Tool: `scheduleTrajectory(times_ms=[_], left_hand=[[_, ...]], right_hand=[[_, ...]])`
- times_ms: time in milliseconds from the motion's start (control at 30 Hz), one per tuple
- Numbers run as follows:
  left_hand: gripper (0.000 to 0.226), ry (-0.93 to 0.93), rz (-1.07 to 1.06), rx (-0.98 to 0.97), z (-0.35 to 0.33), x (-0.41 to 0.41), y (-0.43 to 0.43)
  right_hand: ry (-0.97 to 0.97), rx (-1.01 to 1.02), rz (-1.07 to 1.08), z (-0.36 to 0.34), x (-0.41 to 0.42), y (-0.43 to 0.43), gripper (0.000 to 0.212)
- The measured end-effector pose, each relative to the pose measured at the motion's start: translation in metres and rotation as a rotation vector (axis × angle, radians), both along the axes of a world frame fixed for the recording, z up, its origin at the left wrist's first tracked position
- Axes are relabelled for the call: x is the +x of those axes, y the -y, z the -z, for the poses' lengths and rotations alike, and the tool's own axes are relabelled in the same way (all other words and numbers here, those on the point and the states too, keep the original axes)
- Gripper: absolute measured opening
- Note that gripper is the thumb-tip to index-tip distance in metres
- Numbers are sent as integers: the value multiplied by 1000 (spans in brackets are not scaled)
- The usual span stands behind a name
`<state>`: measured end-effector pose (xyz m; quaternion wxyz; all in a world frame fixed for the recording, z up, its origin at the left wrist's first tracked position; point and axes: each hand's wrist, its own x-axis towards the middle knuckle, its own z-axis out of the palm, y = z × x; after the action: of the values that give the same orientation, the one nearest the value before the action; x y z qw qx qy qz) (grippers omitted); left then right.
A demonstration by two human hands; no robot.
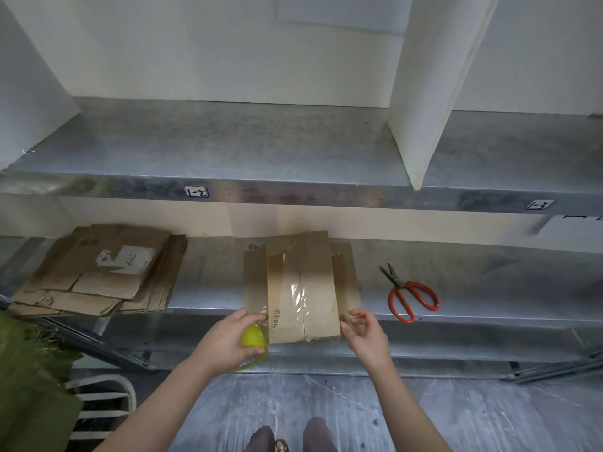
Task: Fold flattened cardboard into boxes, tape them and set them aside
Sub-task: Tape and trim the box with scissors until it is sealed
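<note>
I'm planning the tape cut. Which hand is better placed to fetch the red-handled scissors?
Right. The right hand is at the box's right corner, on the side where the scissors lie, while the left hand grips the yellow tape roll.

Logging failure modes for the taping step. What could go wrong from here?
1. The box overhangs the front edge of the shelf; a tug from the tape roll in the left hand could drag it off.
2. The scissors lie apart to the right; reaching for them takes the right hand away from the box's near corner, so the tape may slacken or wrinkle.
</note>
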<state>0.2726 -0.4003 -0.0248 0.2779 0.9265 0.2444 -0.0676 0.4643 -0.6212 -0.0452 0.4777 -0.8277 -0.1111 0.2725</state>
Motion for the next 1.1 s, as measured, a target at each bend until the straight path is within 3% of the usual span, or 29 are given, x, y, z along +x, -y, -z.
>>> scheduleTrajectory(times_ms=[100, 233, 300, 433, 767, 933, 1100], left_hand=[[70, 8, -21, -10, -1, -1, 1], [72, 25, -38, -25, -7, -1, -1], [73, 30, -48, -35, -10, -1, -1], [71, 42, -63, -57, -14, -3, 3], [82, 78, -44, -121, -33, -27, -10], [55, 66, -50, -97, -48, -30, -19], [55, 43, -26, -4, -41, -29, -25]], right_hand=[[174, -26, -31, -4, -6, 1, 25], [42, 104, -211, -14, -11, 10, 55], [38, 149, -285, -18, -12, 9, 57], [235, -8, -462, -18, -12, -12, 69], [200, 14, -342, -1, -14, -32, 65], [161, 57, -333, 3, -19, -35, 68], [114, 67, -328, -3, -21, -36, 65]])
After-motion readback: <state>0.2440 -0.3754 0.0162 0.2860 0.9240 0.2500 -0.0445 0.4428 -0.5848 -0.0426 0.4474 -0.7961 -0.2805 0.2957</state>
